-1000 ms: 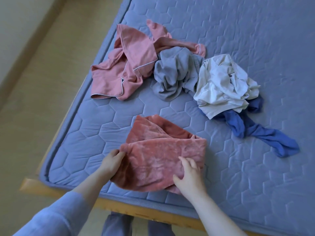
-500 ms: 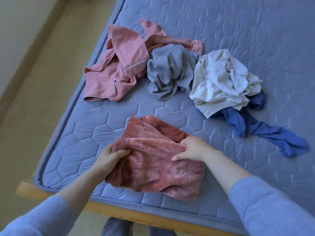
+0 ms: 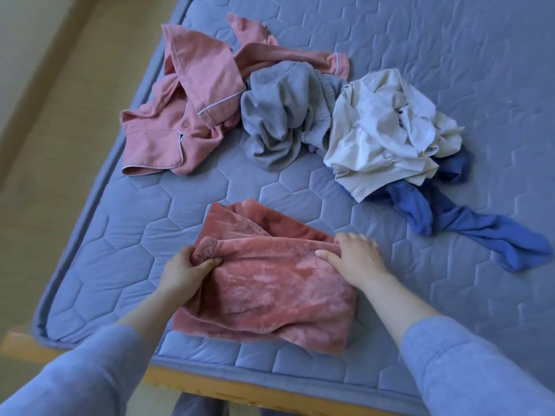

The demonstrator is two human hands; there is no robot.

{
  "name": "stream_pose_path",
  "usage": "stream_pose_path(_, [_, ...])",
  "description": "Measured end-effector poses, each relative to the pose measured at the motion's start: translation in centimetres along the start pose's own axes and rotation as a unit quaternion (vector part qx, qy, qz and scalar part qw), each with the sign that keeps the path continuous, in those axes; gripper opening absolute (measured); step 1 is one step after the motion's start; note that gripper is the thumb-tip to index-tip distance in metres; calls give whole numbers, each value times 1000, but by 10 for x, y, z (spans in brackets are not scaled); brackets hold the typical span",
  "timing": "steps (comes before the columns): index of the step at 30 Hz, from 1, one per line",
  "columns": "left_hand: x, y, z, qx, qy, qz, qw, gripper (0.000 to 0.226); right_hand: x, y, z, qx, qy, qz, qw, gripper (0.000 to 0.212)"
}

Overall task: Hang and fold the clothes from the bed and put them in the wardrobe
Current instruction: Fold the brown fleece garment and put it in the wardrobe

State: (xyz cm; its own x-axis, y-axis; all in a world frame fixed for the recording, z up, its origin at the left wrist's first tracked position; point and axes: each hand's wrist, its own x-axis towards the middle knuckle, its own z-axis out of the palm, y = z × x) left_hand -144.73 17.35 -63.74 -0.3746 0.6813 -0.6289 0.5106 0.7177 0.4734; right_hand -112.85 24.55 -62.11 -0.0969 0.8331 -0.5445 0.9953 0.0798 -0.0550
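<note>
Folding rust-pink plush garment [image 3: 270, 283] at near edge of blue quilted mattress [image 3: 120, 235]; L hand [image 3: 186, 271] pinches fold's left corner; R hand [image 3: 354, 259] on right end (blurred, grip unclear); next prob.: press fold flat.

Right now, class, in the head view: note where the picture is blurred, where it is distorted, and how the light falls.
Head view: the right hand has motion-blurred fingertips; the left hand, gripping the plush pink garment, is sharper; the mattress edge bows from the wide lens; light is soft, no glare.
</note>
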Motion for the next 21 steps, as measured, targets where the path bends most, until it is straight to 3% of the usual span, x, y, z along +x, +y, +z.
stream_pose_path(2, [1, -3, 5, 1, 21, -5, 1000, 46, -11, -5, 14, 125, 68, 79, 987, 72])
stream_pose_path(5, [3, -7, 5, -10, 16, -66, 998, 80, -37, -12, 28, 386, 109, 242, 884, 107])
stream_pose_path(8, [2, -11, 0, -23, -56, -149, 987, 86, -64, -12, 50, 492, 11, 348, 798, 113])
stream_pose_path(11, [-5, -9, -7, -28, -84, -138, 986, 75, -85, -14, 67, 588, -75, 314, 742, 99])
stream_pose_path(17, [-25, 11, -28, -107, -97, -111, 983, 88, -92, -16, 56, 619, -14, 302, 725, 48])
stream_pose_path(21, [-43, 32, -57, -150, -97, -68, 982, 66, -107, -7, 2, 633, 15, 246, 733, 39])
